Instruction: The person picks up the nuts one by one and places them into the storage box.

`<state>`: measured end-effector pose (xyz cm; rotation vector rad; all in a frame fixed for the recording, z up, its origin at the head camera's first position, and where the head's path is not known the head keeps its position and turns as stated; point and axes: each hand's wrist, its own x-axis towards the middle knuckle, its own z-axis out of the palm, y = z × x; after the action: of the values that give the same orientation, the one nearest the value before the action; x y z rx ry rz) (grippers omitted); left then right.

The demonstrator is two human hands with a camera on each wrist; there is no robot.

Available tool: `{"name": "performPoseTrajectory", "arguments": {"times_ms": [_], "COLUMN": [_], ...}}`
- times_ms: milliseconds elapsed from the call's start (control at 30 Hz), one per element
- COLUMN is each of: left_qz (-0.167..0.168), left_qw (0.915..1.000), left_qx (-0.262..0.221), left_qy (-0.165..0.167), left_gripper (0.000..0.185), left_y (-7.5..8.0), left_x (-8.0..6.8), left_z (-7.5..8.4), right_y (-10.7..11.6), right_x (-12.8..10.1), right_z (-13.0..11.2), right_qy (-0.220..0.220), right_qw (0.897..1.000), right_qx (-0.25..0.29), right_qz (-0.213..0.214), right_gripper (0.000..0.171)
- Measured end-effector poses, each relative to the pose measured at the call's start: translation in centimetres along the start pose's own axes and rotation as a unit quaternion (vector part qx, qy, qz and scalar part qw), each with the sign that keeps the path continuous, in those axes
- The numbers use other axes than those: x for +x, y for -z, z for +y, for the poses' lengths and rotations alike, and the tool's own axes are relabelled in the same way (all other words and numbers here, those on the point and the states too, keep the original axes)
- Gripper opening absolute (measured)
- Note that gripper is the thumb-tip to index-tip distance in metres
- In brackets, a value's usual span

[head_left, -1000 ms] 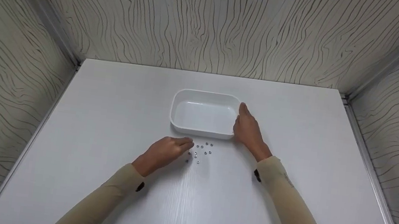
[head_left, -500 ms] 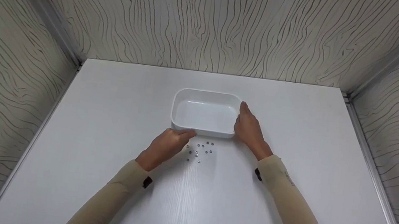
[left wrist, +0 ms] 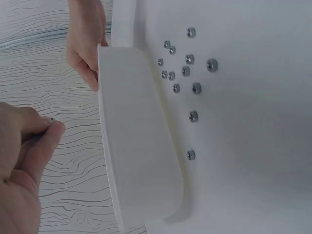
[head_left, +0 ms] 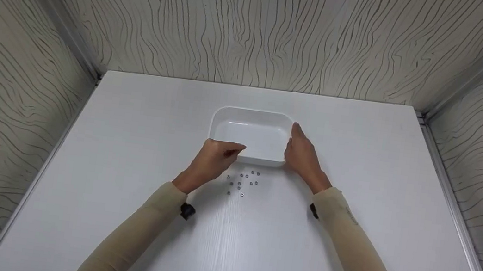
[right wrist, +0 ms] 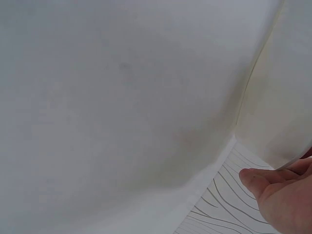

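My left hand [head_left: 215,157] is over the near left rim of a white rectangular plastic tub [head_left: 263,162]. Thumb and forefinger pinch a small metal nut [left wrist: 52,119], of which only a sliver shows at the fingertips in the left wrist view. At the tub's right end my right hand [head_left: 303,158] grips the side wall by the rim; some of its fingers are hidden in the head view. Several silvery hex nuts [left wrist: 196,88] lie scattered on the table, just in front of the tub's near wall.
The white table [head_left: 300,255] carries the tub toward its back. Wood-patterned panels [head_left: 255,30] stand behind it and on both sides, with grey metal strips [head_left: 455,210] along the side edges.
My left hand has risen from beside the nuts and moved forward over the tub's near rim, pinching a nut. The right hand has stayed on the tub's right end.
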<state>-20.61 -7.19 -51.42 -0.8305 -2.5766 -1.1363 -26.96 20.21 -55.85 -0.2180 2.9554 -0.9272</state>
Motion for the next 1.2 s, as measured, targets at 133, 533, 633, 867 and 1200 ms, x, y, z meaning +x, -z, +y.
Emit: {"name": "performPoseTrajectory", "arguments": {"times_ms": [133,533,633,867,1200], "left_qz": [0.010,0.051,0.051,0.046,0.065], "left_qw": [0.9979,0.9585,0.9475,0.9295,0.9156], "left_qx": [-0.047,-0.170,-0.195,-0.228,-0.245], "left_qy": [0.043,0.223,0.248,0.286,0.312], "left_gripper": [0.019,0.018,0.019,0.022,0.021], "left_y": [0.0,0.1,0.1,0.0,0.1], "left_x": [0.7,2.4,2.6,3.0,4.2], "left_z": [0.3,-0.3,-0.7,-1.1,-1.2], "right_y": [0.1,0.0,0.0,-0.1,-0.2], "right_x": [0.0,0.0,0.1,0.2,0.1], "right_z": [0.0,-0.1,-0.2,-0.1,-0.1], "right_qy": [-0.007,-0.008,-0.012,-0.009,-0.015], "right_qw": [1.000,1.000,1.000,1.000,1.000], "right_qx": [-0.003,-0.004,-0.001,-0.001,0.004], "right_qz": [-0.001,0.000,-0.002,-0.005,-0.002], "right_gripper": [0.060,0.060,0.060,0.060,0.060]}}
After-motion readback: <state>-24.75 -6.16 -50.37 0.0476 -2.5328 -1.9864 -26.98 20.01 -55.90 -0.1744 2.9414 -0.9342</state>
